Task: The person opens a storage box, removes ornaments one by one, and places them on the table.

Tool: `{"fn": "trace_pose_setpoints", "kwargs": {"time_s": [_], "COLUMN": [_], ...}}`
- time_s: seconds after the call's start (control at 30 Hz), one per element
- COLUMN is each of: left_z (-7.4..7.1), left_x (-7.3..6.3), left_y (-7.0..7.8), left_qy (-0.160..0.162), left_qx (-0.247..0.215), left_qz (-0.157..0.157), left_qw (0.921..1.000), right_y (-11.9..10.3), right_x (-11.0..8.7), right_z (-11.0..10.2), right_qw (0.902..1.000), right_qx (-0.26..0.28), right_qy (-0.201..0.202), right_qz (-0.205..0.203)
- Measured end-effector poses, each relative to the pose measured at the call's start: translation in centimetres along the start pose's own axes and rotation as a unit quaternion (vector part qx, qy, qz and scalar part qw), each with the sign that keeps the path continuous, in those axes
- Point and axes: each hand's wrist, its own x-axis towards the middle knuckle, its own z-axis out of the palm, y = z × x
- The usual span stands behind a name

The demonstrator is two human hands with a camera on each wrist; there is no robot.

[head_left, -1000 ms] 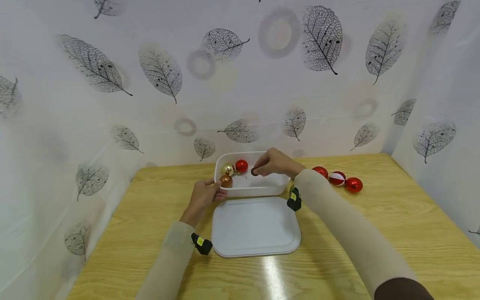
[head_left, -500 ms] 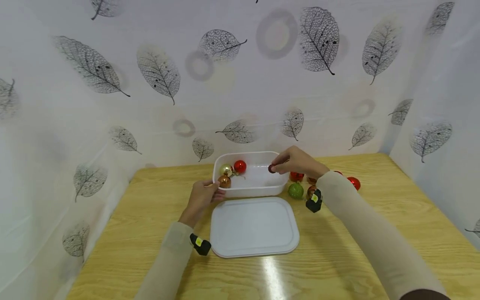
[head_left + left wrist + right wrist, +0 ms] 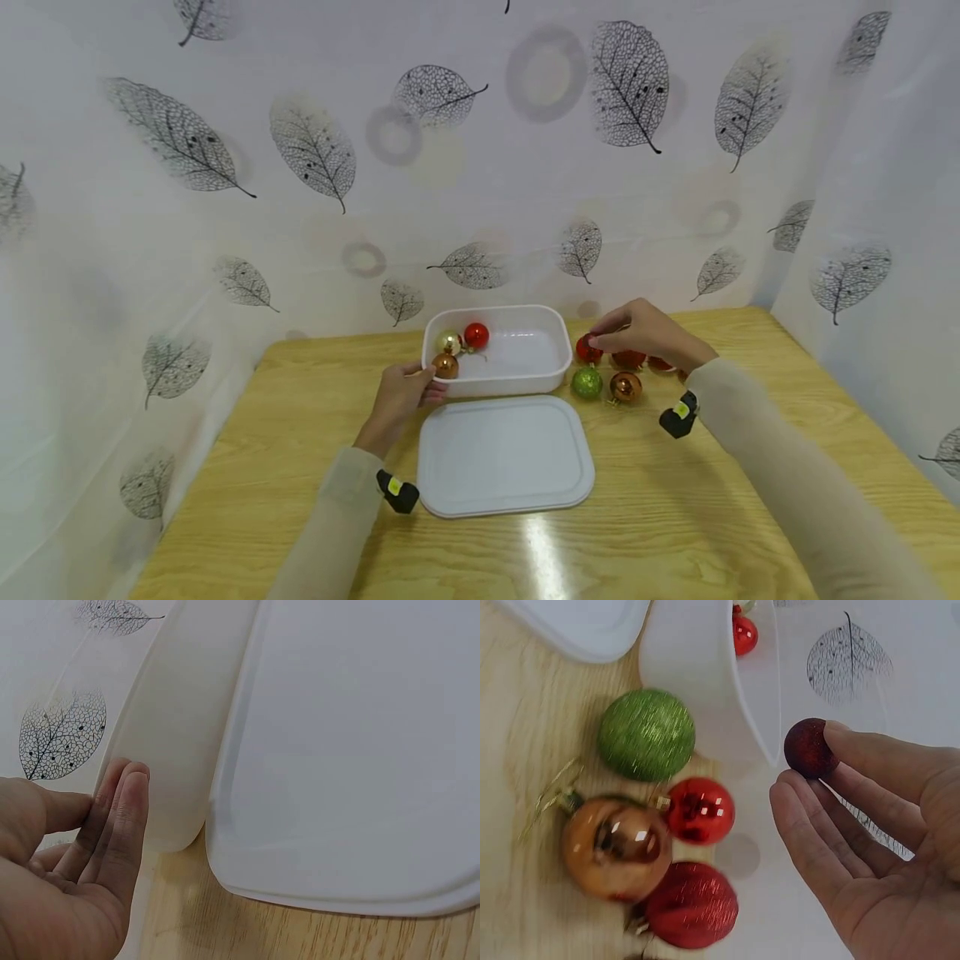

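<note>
My right hand (image 3: 648, 333) pinches a small dark red glittery ball (image 3: 808, 748) between thumb and fingertips, above the ornaments right of the box. My left hand (image 3: 400, 398) grips the near left corner of the white plastic box (image 3: 495, 385), thumb at the rim and fingers against the outer wall. Inside the box, at its left, sit a pale gold ornament (image 3: 449, 342), a shiny red ornament (image 3: 476, 335) and a copper ornament (image 3: 446, 366). Below my right hand lie a green glittery ornament (image 3: 646, 735), a copper one (image 3: 616, 847) and several red ones, partly hidden in the head view.
A white lid (image 3: 506, 457) lies flat on the wooden table (image 3: 285, 467) in front of the box. Behind the table hangs a pale curtain (image 3: 480, 167) with leaf prints, and it also closes off both sides.
My right hand has moved right, from over the box to over the ornaments beside it, with the dark red ball still pinched. My left hand stays at the box corner.
</note>
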Motion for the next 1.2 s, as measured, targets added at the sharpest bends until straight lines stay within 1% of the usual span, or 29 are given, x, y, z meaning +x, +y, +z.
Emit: {"fn": "trace_pose_setpoints", "kwargs": {"time_s": [0.07, 0.17, 0.4, 0.53, 0.67, 0.8, 1.03, 1.2], "left_z": [0.0, -0.1, -0.3, -0.3, -0.3, -0.3, -0.1, 0.0], "left_x": [0.0, 0.0, 0.0, 0.0, 0.1, 0.2, 0.0, 0.0], "left_y": [0.0, 0.0, 0.2, 0.2, 0.1, 0.0, 0.1, 0.1], "left_qy": [0.000, 0.002, 0.001, -0.001, 0.000, 0.000, 0.001, -0.001], "left_qx": [0.001, 0.003, 0.007, 0.008, 0.008, 0.007, 0.006, 0.005], "left_qz": [0.001, 0.000, -0.001, -0.001, -0.003, -0.005, -0.006, -0.004], "left_qw": [1.0000, 1.0000, 1.0000, 1.0000, 1.0000, 1.0000, 1.0000, 1.0000], "right_y": [0.7, 1.9, 4.5, 5.7, 6.8, 7.8, 8.5, 8.7], "right_x": [-0.7, -1.7, -3.9, -4.8, -5.2, -5.3, -5.7, -5.6], "right_z": [-0.5, -1.1, -1.9, -2.0, -1.6, -1.0, -0.2, 0.2], "right_qw": [0.9999, 0.9996, 0.9988, 0.9986, 0.9987, 0.9987, 0.9989, 0.9980], "right_qx": [-0.008, -0.004, 0.028, 0.026, 0.008, 0.001, 0.008, 0.021], "right_qy": [0.004, 0.003, -0.001, 0.003, 0.011, 0.010, -0.001, -0.012], "right_qz": [0.010, 0.027, 0.039, 0.045, 0.049, 0.049, 0.046, 0.058]}}
